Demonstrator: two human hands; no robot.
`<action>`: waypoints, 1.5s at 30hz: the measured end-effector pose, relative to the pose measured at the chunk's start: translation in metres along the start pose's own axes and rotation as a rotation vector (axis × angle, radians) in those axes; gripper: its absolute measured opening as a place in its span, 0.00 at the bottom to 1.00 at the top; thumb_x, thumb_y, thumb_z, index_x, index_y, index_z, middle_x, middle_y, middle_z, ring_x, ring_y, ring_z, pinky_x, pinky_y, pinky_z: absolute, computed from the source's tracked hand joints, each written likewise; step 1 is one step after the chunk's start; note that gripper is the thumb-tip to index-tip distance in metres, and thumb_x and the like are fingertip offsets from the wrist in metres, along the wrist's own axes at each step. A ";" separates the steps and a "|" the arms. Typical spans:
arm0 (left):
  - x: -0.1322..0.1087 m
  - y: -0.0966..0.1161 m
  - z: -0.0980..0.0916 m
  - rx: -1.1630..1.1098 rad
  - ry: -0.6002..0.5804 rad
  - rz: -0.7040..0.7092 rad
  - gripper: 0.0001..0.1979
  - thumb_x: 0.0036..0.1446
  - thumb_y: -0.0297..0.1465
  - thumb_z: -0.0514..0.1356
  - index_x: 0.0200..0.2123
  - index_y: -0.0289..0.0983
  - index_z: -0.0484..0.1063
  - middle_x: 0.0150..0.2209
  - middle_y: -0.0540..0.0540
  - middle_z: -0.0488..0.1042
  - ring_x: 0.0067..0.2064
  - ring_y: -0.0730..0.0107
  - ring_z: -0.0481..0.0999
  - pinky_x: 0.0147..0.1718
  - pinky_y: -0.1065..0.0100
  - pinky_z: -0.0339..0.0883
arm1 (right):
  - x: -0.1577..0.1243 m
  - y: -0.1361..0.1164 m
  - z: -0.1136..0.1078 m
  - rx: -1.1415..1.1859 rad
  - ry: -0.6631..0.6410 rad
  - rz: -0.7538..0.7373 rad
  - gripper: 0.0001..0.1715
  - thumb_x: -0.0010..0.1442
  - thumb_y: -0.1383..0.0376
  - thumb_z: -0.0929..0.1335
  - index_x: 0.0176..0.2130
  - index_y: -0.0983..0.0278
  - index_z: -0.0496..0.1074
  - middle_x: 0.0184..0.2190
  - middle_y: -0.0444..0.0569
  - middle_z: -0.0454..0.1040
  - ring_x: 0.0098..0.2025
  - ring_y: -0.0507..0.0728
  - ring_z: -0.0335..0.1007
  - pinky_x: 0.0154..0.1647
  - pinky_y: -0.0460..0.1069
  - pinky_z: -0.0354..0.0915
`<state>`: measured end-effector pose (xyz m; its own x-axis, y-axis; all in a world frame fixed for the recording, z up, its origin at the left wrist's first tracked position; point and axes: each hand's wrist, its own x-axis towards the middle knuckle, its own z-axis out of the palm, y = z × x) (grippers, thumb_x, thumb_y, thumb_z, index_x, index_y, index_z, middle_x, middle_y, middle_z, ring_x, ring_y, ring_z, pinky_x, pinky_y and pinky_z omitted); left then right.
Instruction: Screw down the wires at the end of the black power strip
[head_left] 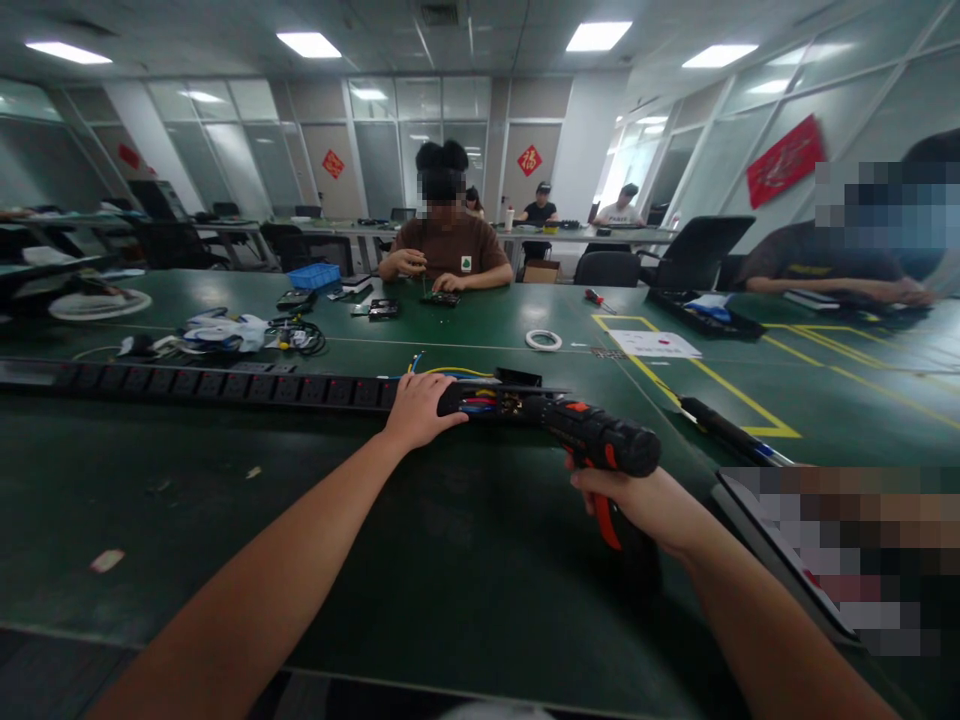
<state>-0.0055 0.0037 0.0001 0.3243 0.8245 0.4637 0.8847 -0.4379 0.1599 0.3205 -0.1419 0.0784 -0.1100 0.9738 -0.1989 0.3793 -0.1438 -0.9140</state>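
A long black power strip (247,387) with a row of sockets lies across the green table. Over its top, near the right end, my left hand (420,408) is closed, fingers on the far side and thumb on the near side. Just right of that hand, coloured wires (480,403) show in an uncovered section of the strip. My right hand (615,490) grips a black and orange cordless drill (600,435) by its handle. The drill's nose points left at the open end of the strip; its tip against the strip cannot be made out clearly.
Beyond the strip lie bagged parts and cables (232,332), a blue basket (313,276) and a white ring (543,341). To the right are a black rod-like tool (727,430), a paper sheet (654,344) and a black tray (701,312). A co-worker (454,245) sits opposite.
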 end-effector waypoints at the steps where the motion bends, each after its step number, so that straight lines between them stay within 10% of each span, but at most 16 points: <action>1: 0.000 0.000 0.000 0.000 -0.001 -0.001 0.33 0.67 0.56 0.67 0.67 0.42 0.75 0.66 0.38 0.78 0.68 0.41 0.73 0.72 0.42 0.57 | 0.000 0.000 0.000 -0.003 0.003 -0.001 0.15 0.48 0.58 0.75 0.37 0.60 0.76 0.23 0.42 0.75 0.27 0.59 0.75 0.33 0.53 0.70; 45: 0.001 -0.002 0.004 -0.014 0.009 0.011 0.34 0.67 0.56 0.67 0.67 0.41 0.75 0.66 0.38 0.78 0.68 0.41 0.73 0.72 0.41 0.56 | 0.002 0.004 -0.001 -0.025 -0.011 0.012 0.17 0.45 0.59 0.73 0.38 0.60 0.75 0.22 0.41 0.75 0.27 0.58 0.75 0.30 0.52 0.70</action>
<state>-0.0060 0.0065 -0.0030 0.3314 0.8163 0.4730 0.8761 -0.4523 0.1668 0.3221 -0.1404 0.0749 -0.1150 0.9701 -0.2138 0.4033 -0.1512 -0.9025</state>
